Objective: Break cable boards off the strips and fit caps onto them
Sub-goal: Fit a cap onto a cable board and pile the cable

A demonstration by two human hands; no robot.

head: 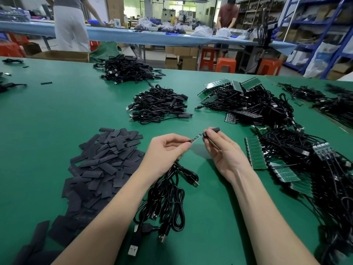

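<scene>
Working over a bare patch of green table [57,111], hemmed by the heap of flat black caps [103,161] at left and strips of green boards [256,153] tangled in cables at right. Left hand [164,152] pinching a small cable board [195,139], long axis slanting up and to the right, free end aimed at the cap. Right hand [221,148] pinching a black cap [211,131], just short of the board tip. Loose cables [168,199] trailing below the left hand. No legible writing.
</scene>
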